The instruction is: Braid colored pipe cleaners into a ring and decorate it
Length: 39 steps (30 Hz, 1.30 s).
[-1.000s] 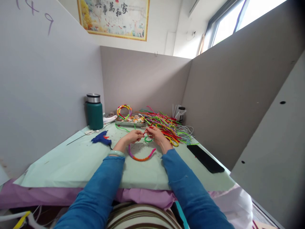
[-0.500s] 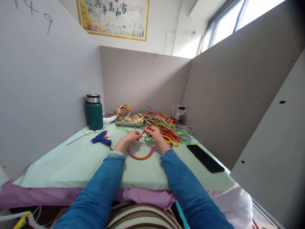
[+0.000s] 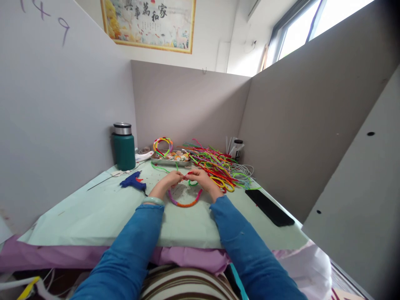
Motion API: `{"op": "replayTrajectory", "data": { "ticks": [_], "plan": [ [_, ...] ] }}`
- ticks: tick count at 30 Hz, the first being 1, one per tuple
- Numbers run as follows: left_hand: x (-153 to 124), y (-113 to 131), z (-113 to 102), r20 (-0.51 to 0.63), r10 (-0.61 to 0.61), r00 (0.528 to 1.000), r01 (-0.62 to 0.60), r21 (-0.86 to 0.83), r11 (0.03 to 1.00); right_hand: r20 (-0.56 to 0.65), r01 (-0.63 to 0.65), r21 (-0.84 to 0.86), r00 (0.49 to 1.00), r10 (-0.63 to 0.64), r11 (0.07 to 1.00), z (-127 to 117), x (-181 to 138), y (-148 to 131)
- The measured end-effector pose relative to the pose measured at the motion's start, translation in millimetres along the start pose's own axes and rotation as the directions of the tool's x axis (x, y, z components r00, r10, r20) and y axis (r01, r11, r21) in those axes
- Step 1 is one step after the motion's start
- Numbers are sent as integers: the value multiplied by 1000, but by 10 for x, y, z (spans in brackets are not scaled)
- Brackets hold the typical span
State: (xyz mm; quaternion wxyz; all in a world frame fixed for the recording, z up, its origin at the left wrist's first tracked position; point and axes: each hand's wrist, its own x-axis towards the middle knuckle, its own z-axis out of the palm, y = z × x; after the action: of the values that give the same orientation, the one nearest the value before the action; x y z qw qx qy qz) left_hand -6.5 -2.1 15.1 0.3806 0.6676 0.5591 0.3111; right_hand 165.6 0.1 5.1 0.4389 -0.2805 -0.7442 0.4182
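Note:
My left hand (image 3: 171, 179) and my right hand (image 3: 201, 179) meet above the middle of the table, fingertips pinched close together. Between them shows a bit of red pipe cleaner (image 3: 188, 174), mostly covered by the fingers. Just below hangs or lies a curved band wrapped in purple, orange and pink (image 3: 186, 204); its upper part is hidden behind my hands, and I cannot tell whether they grip it. A green pipe cleaner loop (image 3: 193, 183) shows beside my right fingers.
A blue glue gun (image 3: 133, 181) and a green bottle (image 3: 123, 146) stand left. Behind are a metal tray (image 3: 171, 162) of small pieces, finished-looking colourful rings (image 3: 163, 147) and a heap of pipe cleaners (image 3: 212, 160). A black phone-like slab (image 3: 269, 207) lies right.
My right hand has come slightly down and left, closing the gap to my left hand. The red pipe cleaner between them shows less. The curved band has shifted up slightly.

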Motion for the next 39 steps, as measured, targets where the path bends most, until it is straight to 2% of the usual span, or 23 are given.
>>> {"op": "replayTrajectory", "data": {
  "ticks": [8, 14, 18, 23, 31, 36, 39],
  "plan": [
    [-16, 6, -2, -45, 20, 999, -16, 90, 996, 59, 11, -64, 998, -7, 998, 16, -32, -13],
    [-14, -27, -3, -50, 97, 994, -96, 18, 995, -14, -40, 93, 999, 41, 995, 6, -26, -41],
    [6, -28, 4, -76, 162, 984, -158, 56, 986, -85, -101, 232, 989, 124, 967, -9, -8, -9],
    [-11, 10, 11, -94, 197, 976, -192, 60, 980, -156, -155, 380, 961, 228, 912, -32, 38, 19],
    [-1, 15, 5, -83, 336, 938, -330, 74, 941, -218, -243, 457, 902, 373, 855, -62, 59, 62],
    [27, -9, 4, -77, 395, 915, -387, 105, 916, -157, -376, 511, 843, 514, 773, -67, 42, 115],
    [36, -11, 2, -101, 386, 917, -380, 77, 922, -80, -437, 465, 845, 528, 770, -60, 18, 115]
  ]
}}
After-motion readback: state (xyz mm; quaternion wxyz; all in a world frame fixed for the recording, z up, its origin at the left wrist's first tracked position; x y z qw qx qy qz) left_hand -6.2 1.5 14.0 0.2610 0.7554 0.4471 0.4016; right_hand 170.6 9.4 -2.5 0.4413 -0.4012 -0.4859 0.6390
